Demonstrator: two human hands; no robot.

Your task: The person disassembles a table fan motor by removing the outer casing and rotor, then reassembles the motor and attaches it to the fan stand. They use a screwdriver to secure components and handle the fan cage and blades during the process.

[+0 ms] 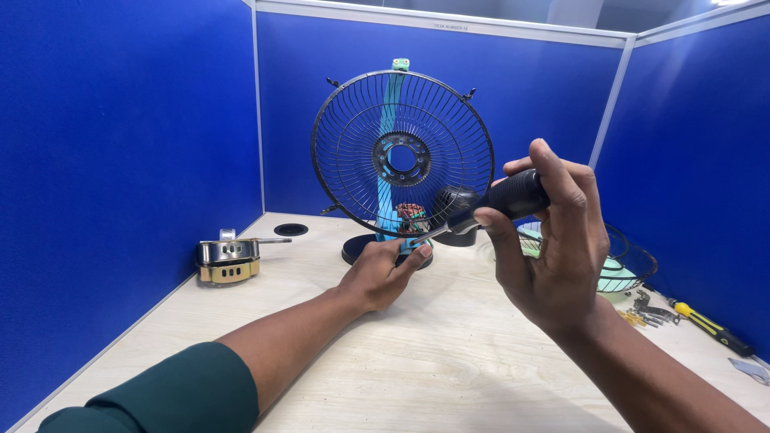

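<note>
1. Step, as I judge it: working a fastener low on the fan (pixel 401 160), which stands upright at the desk's (pixel 449 353) back
2. Right hand (pixel 553 248) grips a screwdriver (pixel 497 204), tip toward the base (pixel 361 250)
3. Left hand (pixel 385 273), fingers loosely curled, steadies that base
4. Next calls for seating the tip squarely

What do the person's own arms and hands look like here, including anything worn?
Both hands, left hand and right hand, are bare: no gloves, rings or watch visible. The left arm has a dark green sleeve pushed up; the right forearm shows no sleeve.
</note>
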